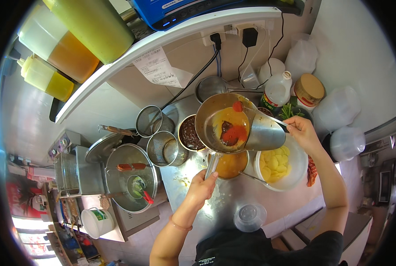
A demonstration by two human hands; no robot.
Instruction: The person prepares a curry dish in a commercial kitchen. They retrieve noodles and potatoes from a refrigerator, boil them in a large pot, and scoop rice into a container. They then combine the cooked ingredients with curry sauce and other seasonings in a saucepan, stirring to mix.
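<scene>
My left hand is closed around the handle of a metal saucepan, which is tilted above the counter. Orange liquid, a dark brown lump and red seasoning lie on the pan's bottom. Between the fingers of my right hand is the handle of a metal spoon; its red-coated bowl is over the pan. Partly hidden under the saucepan stands a container of orange sauce with a utensil handle sticking out. Right of it, a white bowl holds yellow slices, probably potato.
A round container of dark sauce and two wire strainer baskets stand left of the pan. Farther left is a large pot. A clear plastic tub sits at the near edge. Behind are another pan, a plastic bottle and hanging cables.
</scene>
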